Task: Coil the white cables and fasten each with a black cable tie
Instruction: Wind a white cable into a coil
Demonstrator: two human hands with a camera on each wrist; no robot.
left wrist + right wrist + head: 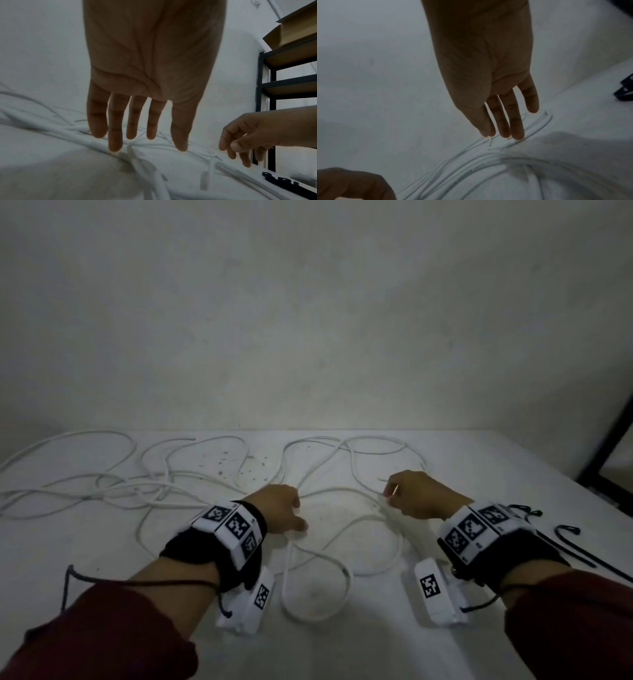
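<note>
Several loose white cables [113,487] lie tangled across the white table [479,460], with one loop [318,614] between my wrists. My left hand [284,508] hangs over the tangle's right side with its fingers [115,135] straight, their tips down at the cables [68,129], gripping nothing. My right hand [407,494] hovers over a cable end [489,142]; its fingers [503,125] point down, relaxed, the tips at the cable [471,171]. It also shows in the left wrist view as the right hand [240,142]. Black cable ties [568,532] lie right of my right wrist.
A black metal shelf [291,83] with a cardboard box [300,27] stands past the table's right edge, its frame [609,446] in the head view. A bare wall runs along the table's far edge. Cable ties [281,181] [624,93] lie near the right edge.
</note>
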